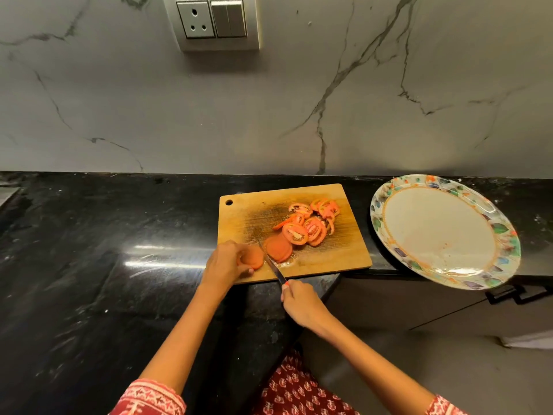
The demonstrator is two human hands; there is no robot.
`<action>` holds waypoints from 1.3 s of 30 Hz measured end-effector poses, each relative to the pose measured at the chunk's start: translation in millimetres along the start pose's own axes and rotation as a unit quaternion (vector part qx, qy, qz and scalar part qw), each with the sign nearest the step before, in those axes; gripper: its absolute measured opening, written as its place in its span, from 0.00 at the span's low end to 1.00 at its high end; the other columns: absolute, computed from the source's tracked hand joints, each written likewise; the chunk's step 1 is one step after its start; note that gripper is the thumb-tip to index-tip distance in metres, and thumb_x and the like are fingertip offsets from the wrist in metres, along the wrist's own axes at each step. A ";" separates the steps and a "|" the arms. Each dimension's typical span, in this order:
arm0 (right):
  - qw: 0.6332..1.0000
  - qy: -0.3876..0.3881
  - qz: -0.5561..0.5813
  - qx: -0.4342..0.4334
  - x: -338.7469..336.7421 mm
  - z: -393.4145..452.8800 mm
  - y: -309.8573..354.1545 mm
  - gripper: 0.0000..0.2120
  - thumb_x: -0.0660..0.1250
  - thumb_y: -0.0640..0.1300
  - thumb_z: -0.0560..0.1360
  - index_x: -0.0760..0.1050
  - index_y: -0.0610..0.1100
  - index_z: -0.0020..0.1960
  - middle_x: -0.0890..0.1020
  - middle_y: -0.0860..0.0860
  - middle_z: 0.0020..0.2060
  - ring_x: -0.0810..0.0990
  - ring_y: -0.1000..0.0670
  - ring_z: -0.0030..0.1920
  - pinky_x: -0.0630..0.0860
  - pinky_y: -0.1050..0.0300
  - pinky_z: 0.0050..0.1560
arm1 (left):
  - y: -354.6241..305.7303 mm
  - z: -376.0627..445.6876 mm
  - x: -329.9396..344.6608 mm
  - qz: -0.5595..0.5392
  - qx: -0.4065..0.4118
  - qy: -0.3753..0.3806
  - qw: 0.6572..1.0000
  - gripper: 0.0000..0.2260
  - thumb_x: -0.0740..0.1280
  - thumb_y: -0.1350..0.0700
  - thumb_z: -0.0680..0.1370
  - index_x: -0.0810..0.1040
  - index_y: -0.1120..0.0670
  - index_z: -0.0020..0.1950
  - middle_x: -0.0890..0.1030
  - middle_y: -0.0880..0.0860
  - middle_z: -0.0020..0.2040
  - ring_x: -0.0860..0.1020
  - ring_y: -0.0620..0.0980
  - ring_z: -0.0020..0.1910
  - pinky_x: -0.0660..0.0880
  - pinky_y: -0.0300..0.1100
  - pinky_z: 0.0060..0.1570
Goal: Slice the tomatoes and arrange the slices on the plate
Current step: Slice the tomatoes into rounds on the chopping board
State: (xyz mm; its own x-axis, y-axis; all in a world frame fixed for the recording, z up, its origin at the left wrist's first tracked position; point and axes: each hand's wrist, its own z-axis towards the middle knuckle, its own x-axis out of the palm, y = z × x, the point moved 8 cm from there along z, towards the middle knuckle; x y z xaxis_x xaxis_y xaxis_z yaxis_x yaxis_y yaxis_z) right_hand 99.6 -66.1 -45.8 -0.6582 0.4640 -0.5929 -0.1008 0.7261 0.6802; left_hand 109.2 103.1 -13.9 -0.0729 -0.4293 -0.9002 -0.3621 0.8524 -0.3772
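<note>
We see a wooden cutting board (329, 253) lying on a black stone counter (89, 250), near the counter's front edge. The board has a hanging hole at its 10 o'clock corner.

Left hand (226, 262): it sits at the board's 8 o'clock corner, fingers curled down over the remaining tomato piece (253, 257), gripping it against the board. The cut face of the piece points toward 3 o'clock.

Right hand (300, 304): it sits off the board at 6 o'clock, fingers wrapped round the handle of the knife (273, 266), index finger laid forward along the top. The handle itself is hidden inside the fist. The blade runs toward 11 o'clock, passing between the held piece and the nearest cut slices, tip on or just above the board; we cannot tell which.

Tomato slices (302, 227): a loose overlapping heap spreads from the blade toward the board's 1 o'clock area. The slices nearest the blade lie stacked, skin side up.

Plate (443, 274): a large round plate with a leaf-patterned rim sits at 3 o'clock from the board, just beside it, overhanging the counter edge. No slices lie on it.

Surroundings: a marble-veined wall (299, 100) stands at 12 o'clock, carrying a socket and switch panel (218, 20). Patterned red sleeves (149, 398) show at the bottom edge.
</note>
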 end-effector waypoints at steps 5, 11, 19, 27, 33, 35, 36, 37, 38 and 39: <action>0.999 0.006 0.042 0.009 1.6 0.6 -0.6 0.12 0.50 0.45 0.82 0.68 0.41 0.46 0.70 0.52 0.33 0.68 0.54 0.30 0.67 0.58 0.34 | -0.8 -3.4 2.5 -0.042 0.022 -0.012 0.999 0.33 0.78 0.52 0.63 0.73 0.56 0.65 0.76 0.55 0.59 0.74 0.54 0.58 0.70 0.43 0.52; 0.999 -0.013 0.040 0.000 -3.9 -2.7 -1.8 0.13 0.50 0.44 0.82 0.69 0.41 0.45 0.70 0.53 0.33 0.69 0.54 0.32 0.67 0.57 0.40 | -11.0 -6.7 3.8 -0.062 0.050 -0.042 0.996 0.30 0.75 0.56 0.67 0.70 0.55 0.68 0.75 0.53 0.63 0.72 0.53 0.60 0.69 0.41 0.53; 0.997 -0.043 0.070 -0.008 -11.5 -6.1 -7.7 0.14 0.51 0.44 0.82 0.70 0.43 0.43 0.72 0.53 0.33 0.70 0.55 0.31 0.66 0.58 0.35 | -16.2 -1.9 11.4 0.017 -0.008 -0.040 0.999 0.29 0.69 0.49 0.72 0.65 0.50 0.71 0.69 0.50 0.66 0.68 0.54 0.62 0.71 0.47 0.54; 0.998 -0.032 0.054 -0.030 -12.7 -7.2 -1.3 0.14 0.50 0.45 0.82 0.70 0.42 0.44 0.73 0.52 0.34 0.72 0.53 0.35 0.65 0.63 0.34 | -4.9 -2.8 1.7 -0.080 0.041 0.005 0.996 0.31 0.78 0.53 0.63 0.72 0.53 0.64 0.73 0.53 0.62 0.72 0.52 0.60 0.69 0.42 0.55; 0.998 -0.045 0.042 -0.032 -12.6 -5.6 2.3 0.14 0.51 0.44 0.82 0.71 0.41 0.46 0.74 0.49 0.37 0.74 0.48 0.39 0.67 0.55 0.41 | 2.2 -5.8 4.5 -0.106 0.004 0.064 0.992 0.30 0.80 0.55 0.60 0.76 0.54 0.60 0.77 0.51 0.57 0.77 0.51 0.48 0.74 0.43 0.51; 0.996 -0.057 0.059 -0.036 -17.4 -7.0 0.8 0.14 0.51 0.44 0.82 0.72 0.41 0.46 0.73 0.51 0.34 0.72 0.52 0.35 0.65 0.58 0.36 | -1.2 -7.6 3.2 -0.092 0.014 0.070 0.993 0.29 0.79 0.59 0.61 0.76 0.54 0.60 0.78 0.53 0.56 0.76 0.49 0.46 0.72 0.42 0.49; 0.996 -0.056 0.065 -0.035 -18.3 -7.3 -1.4 0.13 0.51 0.44 0.82 0.71 0.41 0.45 0.72 0.52 0.34 0.71 0.54 0.34 0.65 0.60 0.34 | -6.0 -8.0 1.0 -0.070 0.030 0.064 0.995 0.29 0.78 0.60 0.63 0.75 0.55 0.61 0.77 0.54 0.57 0.75 0.50 0.49 0.71 0.41 0.50; 0.996 -0.052 0.068 -0.033 -18.5 -7.2 -4.2 0.13 0.51 0.44 0.82 0.71 0.42 0.45 0.72 0.53 0.33 0.70 0.55 0.33 0.64 0.63 0.32 | -12.7 -8.1 -0.9 -0.049 0.057 0.057 0.995 0.29 0.77 0.62 0.64 0.74 0.55 0.63 0.75 0.55 0.60 0.74 0.51 0.54 0.69 0.40 0.54; 0.996 -0.049 0.071 -0.030 -18.4 -6.6 -7.2 0.13 0.51 0.44 0.82 0.71 0.42 0.44 0.72 0.53 0.33 0.70 0.55 0.33 0.64 0.66 0.31 | -19.5 -7.9 0.0 -0.038 0.087 0.060 0.994 0.29 0.76 0.63 0.65 0.73 0.55 0.65 0.72 0.56 0.63 0.72 0.52 0.60 0.67 0.38 0.58; 0.996 -0.047 0.076 -0.026 -18.2 -5.7 -10.7 0.13 0.51 0.44 0.82 0.70 0.43 0.43 0.72 0.53 0.34 0.70 0.55 0.32 0.64 0.66 0.31 | -26.5 -7.7 2.9 -0.028 0.114 0.074 0.990 0.29 0.75 0.64 0.66 0.72 0.55 0.66 0.70 0.55 0.66 0.69 0.52 0.65 0.65 0.37 0.61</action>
State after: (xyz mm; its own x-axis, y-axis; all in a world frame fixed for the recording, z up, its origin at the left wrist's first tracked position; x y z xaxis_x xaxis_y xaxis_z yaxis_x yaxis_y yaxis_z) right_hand 108.4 -85.2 -39.9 -0.5969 0.6134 -0.5171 -0.0447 0.6181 0.7848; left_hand 111.5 77.0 -4.8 -0.1994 -0.5023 -0.8414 -0.1509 0.8641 -0.4801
